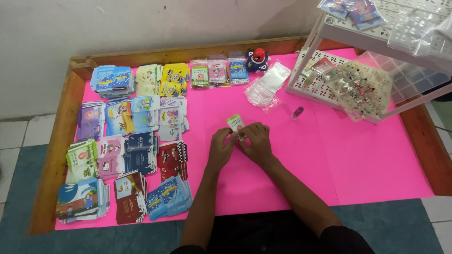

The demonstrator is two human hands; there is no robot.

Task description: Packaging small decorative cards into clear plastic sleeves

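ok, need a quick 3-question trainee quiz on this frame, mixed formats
1. True or false: both hands meet on the small green-and-white card at the middle of the pink sheet.
2. The stacks of printed cards lie on which side of the person's left hand?
A. its left
B. its right
C. beneath it
3. Fill in: the little purple bottle lies between the right hand and the white ___.

Key: 1 true; 2 A; 3 rack
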